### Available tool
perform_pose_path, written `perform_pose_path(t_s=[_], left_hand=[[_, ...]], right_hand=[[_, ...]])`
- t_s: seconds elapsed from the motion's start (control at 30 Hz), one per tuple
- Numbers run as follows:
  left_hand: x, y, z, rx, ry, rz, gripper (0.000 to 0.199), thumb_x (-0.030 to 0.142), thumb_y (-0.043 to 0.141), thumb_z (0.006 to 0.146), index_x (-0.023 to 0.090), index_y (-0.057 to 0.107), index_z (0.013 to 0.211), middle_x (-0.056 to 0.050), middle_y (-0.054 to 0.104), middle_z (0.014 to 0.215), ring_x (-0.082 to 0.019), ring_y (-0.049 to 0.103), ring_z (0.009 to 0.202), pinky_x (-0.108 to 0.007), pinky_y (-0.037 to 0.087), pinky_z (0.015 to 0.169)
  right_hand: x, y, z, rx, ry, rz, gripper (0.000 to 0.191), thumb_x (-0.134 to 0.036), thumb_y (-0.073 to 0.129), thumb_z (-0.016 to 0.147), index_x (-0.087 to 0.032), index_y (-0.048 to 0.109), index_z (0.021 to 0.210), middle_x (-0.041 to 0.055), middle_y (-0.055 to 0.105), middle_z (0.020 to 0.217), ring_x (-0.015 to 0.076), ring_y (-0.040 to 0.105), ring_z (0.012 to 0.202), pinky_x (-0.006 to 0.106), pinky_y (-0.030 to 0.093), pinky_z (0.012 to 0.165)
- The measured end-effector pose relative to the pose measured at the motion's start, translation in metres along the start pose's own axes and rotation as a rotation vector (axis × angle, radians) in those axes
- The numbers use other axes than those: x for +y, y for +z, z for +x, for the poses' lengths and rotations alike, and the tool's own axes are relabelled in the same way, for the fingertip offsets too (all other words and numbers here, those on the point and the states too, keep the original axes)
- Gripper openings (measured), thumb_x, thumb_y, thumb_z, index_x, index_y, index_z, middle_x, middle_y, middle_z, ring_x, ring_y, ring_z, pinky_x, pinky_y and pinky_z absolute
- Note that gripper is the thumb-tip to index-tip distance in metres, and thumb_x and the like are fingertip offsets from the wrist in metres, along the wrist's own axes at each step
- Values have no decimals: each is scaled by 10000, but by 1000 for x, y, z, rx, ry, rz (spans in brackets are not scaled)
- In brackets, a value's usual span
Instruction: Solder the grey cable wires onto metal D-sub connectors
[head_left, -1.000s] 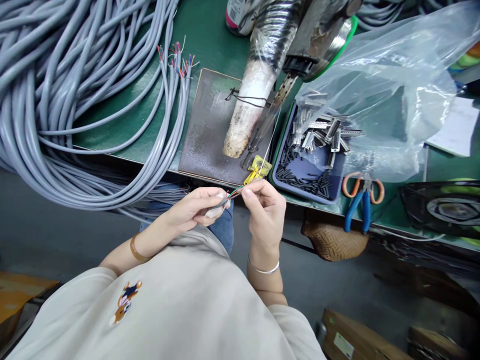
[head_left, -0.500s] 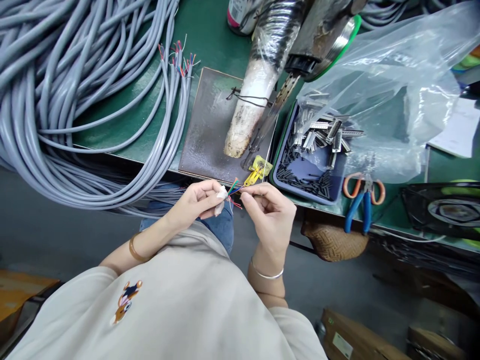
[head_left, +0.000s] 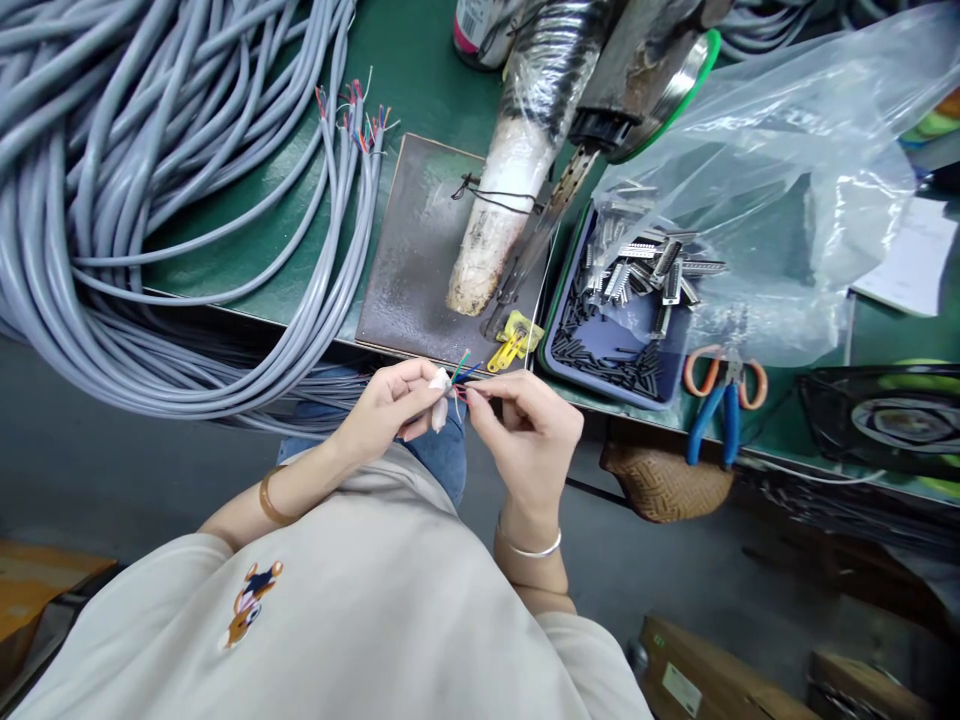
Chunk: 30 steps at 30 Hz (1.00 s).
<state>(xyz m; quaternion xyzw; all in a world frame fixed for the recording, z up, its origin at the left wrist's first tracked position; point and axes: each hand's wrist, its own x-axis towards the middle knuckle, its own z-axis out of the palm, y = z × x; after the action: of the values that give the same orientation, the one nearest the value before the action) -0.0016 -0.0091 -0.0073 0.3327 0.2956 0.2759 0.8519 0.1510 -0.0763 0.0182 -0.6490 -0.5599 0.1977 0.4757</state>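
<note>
Several thin coloured wires (head_left: 463,372), green, blue and red among them, fan out between my two hands just off the table's front edge. My left hand (head_left: 405,398) is closed around the cable end beside them, with white material wrapped on its fingertips. Thumb and forefinger of my right hand (head_left: 529,420) pinch at the wires from the other side. A yellow clip-like tool (head_left: 508,346) lies on the dark board (head_left: 420,240) just beyond the wires.
Grey cables (head_left: 187,160) cover the left of the table. A wrapped white tube (head_left: 491,215) slants over the board. To the right are a blue tray (head_left: 609,395) of metal connectors and black pieces, a plastic bag (head_left: 810,200), and pliers (head_left: 720,405) over the edge.
My right hand has moved slightly left, closer to my left hand. The coloured wires have shifted, with the blue ones now spread away from my right fingertips. My left hand has barely moved.
</note>
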Motion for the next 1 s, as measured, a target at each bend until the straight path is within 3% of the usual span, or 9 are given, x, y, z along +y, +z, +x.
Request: perform_pose_path(t_s=[0.1, 0.23, 0.4, 0.5, 0.63, 0.73, 0.87, 1.0], left_hand=[[5, -2, -1, -82, -121, -75, 440, 532, 819, 811, 138, 623, 820, 51, 528, 518, -16, 259, 361, -163, 129, 353], [10, -8, -1, -151, -234, -113, 424, 515, 812, 821, 123, 652, 841, 78, 446, 509, -2, 150, 364, -165, 83, 352], [9, -12, 1, -197, -275, -111, 435, 537, 793, 835, 124, 656, 849, 91, 415, 499, -2, 138, 359, -169, 74, 356], [8, -12, 1, -202, -285, -94, 450, 550, 794, 828, 123, 658, 864, 87, 429, 501, 0, 142, 356, -172, 81, 361], [9, -10, 1, -148, -250, -103, 428, 518, 816, 803, 133, 634, 836, 68, 478, 524, -8, 196, 371, -162, 114, 361], [9, -7, 2, -56, -205, -92, 405, 493, 821, 785, 150, 606, 797, 55, 502, 523, -31, 288, 393, -150, 159, 361], [6, -1, 3, 65, -105, -20, 391, 486, 831, 756, 163, 616, 800, 76, 478, 512, -42, 349, 401, -145, 177, 359], [9, 5, 4, 122, 21, 141, 395, 395, 925, 654, 141, 687, 839, 55, 583, 547, -44, 431, 413, -155, 319, 384]], right_hand=[[3, 0, -3, 70, -41, 8, 62, -227, 728, 907, -247, 780, 881, -2, 722, 776, 99, 532, 578, 263, 346, 505], [12, -4, -1, 200, 101, 154, 140, -335, 700, 936, -238, 773, 867, -3, 658, 718, 124, 560, 616, 266, 387, 524], [13, -6, 3, 71, 122, 122, 198, -347, 713, 934, -272, 791, 1100, 0, 680, 822, 91, 462, 558, 269, 384, 527], [9, -5, 4, 31, 75, 74, 130, -315, 727, 924, -269, 804, 1018, 3, 696, 840, 92, 466, 565, 278, 414, 552], [6, -3, 6, 36, 49, 72, 61, -262, 720, 925, -241, 769, 895, -11, 685, 825, 82, 452, 560, 273, 407, 568], [6, -2, 5, -15, 101, 83, 112, -243, 692, 930, -212, 707, 823, -42, 604, 742, 62, 355, 519, 268, 345, 543], [4, -3, 2, -69, 150, 107, 159, -245, 674, 931, -200, 656, 779, -54, 546, 707, 59, 328, 516, 270, 286, 519], [1, -4, 0, -64, 126, 107, 150, -232, 675, 943, -203, 659, 797, -55, 568, 728, 56, 334, 523, 265, 290, 520]])
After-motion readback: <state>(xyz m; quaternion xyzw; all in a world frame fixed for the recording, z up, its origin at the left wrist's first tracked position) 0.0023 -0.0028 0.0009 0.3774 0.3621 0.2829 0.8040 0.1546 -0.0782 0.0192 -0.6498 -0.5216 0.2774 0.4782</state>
